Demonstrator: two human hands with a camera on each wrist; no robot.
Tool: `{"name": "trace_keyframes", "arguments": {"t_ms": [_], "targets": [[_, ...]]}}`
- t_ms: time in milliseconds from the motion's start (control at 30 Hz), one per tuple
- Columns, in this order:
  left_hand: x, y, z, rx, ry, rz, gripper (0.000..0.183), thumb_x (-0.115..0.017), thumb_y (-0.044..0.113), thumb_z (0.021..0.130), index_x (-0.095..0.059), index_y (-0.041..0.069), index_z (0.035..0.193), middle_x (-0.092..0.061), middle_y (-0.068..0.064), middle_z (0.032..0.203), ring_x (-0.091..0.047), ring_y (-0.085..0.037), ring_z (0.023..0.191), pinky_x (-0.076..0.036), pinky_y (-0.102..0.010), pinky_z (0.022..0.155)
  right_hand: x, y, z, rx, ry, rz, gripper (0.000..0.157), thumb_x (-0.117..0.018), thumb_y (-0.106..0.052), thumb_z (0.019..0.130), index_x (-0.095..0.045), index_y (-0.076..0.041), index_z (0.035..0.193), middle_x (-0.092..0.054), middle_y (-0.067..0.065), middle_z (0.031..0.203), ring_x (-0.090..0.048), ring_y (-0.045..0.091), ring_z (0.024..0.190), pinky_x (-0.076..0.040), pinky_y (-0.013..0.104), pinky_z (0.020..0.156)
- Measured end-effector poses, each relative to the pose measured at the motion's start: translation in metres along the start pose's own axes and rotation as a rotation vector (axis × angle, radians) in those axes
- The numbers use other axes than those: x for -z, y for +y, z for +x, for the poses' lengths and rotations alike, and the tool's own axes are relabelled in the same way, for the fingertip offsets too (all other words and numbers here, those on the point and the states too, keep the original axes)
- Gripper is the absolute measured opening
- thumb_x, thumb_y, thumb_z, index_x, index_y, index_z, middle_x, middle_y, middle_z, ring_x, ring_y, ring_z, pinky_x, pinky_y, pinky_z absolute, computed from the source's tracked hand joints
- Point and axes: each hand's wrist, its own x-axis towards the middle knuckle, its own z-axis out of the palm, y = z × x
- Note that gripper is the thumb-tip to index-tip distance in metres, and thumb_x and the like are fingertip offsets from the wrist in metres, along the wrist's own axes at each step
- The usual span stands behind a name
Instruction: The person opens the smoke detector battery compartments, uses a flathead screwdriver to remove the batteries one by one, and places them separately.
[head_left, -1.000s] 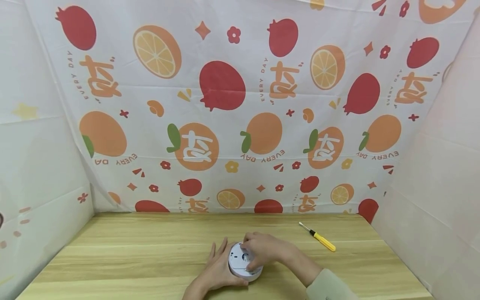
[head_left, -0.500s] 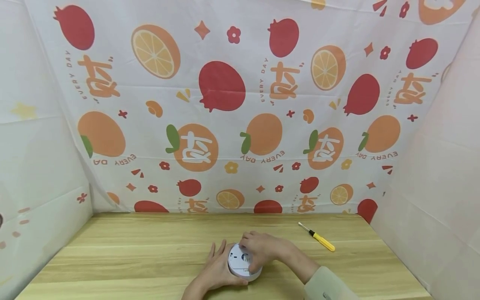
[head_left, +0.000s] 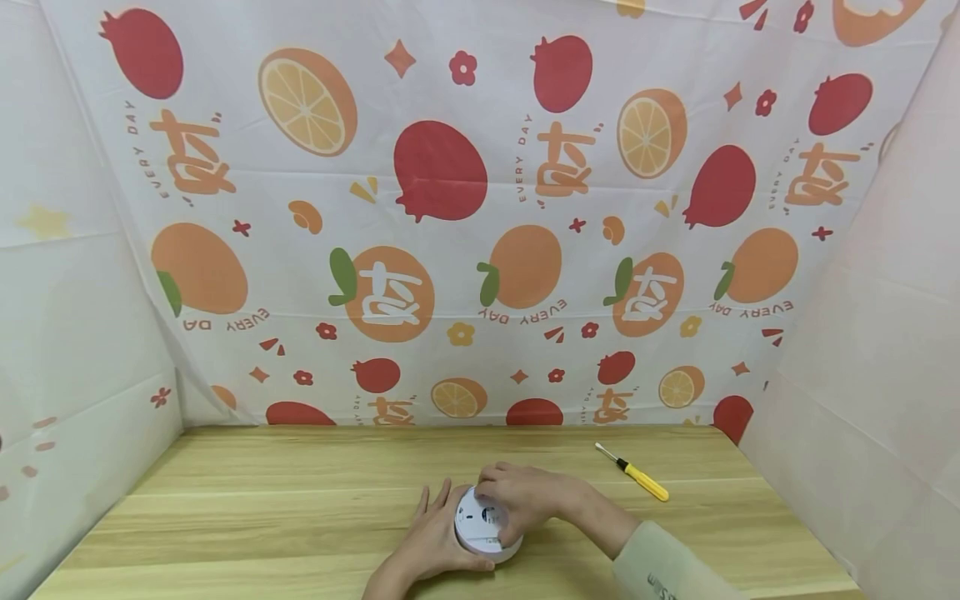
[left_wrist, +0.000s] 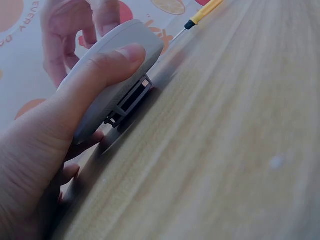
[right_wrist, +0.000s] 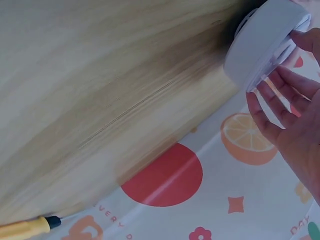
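Observation:
A round white device [head_left: 472,527], much like a smoke detector, is held low over the table, its marked flat face up. My left hand [head_left: 435,542] grips its side, the thumb along the near rim and two fingers spread away behind. In the left wrist view, a small slotted frame [left_wrist: 131,101] juts from the underside toward the wood. My right hand [head_left: 527,498] reaches over the face from the right, fingertips at the far edge and thumb nearer. The right wrist view shows those fingertips bent onto the face, covering part of it.
A yellow-handled screwdriver [head_left: 645,481] lies on the wood-grain table [head_left: 285,517], back right of the hands, its tip pointing away. Behind the table hangs a white cloth [head_left: 465,367] printed with fruit. Pale cloth walls [head_left: 847,400] close off both sides.
The right hand has closed in slightly over the face and covers more of it. Dark marks on the face have turned slightly down at the left. The left hand keeps its grip.

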Motion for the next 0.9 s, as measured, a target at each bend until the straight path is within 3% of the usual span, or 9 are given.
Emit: {"name": "trace_keyframes", "arguments": {"t_ms": [167, 500, 900], "targets": [[0.0000, 0.0001, 0.0006, -0.005, 0.001, 0.001, 0.101, -0.078, 0.059, 0.057, -0.038, 0.004, 0.132, -0.044, -0.023, 0.132, -0.019, -0.047, 0.129, 0.000, -0.060, 0.103, 0.0010, 0.0010, -0.0007, 0.039, 0.008, -0.033, 0.060, -0.077, -0.035, 0.070, -0.056, -0.010, 0.121, -0.050, -0.003, 0.116, -0.044, 0.005, 0.100, -0.039, 0.012, 0.082], [-0.0040, -0.0021, -0.0014, -0.011, 0.009, 0.003, 0.099, -0.076, 0.061, 0.057, -0.039, 0.007, 0.132, -0.047, -0.021, 0.130, -0.021, -0.048, 0.128, 0.000, -0.061, 0.103, -0.0034, 0.0030, -0.0024, -0.031, 0.014, 0.070, 0.052, -0.075, -0.034, 0.073, -0.058, -0.014, 0.119, -0.051, -0.007, 0.114, -0.044, 0.003, 0.100, -0.042, 0.017, 0.083], [-0.0017, -0.0021, -0.0006, -0.019, 0.022, 0.002, 0.101, -0.078, 0.058, 0.056, -0.040, 0.003, 0.131, -0.047, -0.022, 0.129, -0.022, -0.048, 0.128, -0.001, -0.061, 0.103, -0.0018, 0.0041, -0.0024, -0.038, 0.080, 0.072, 0.055, -0.077, -0.035, 0.068, -0.058, -0.011, 0.114, -0.051, -0.006, 0.109, -0.044, 0.002, 0.095, -0.041, 0.013, 0.081]]}}
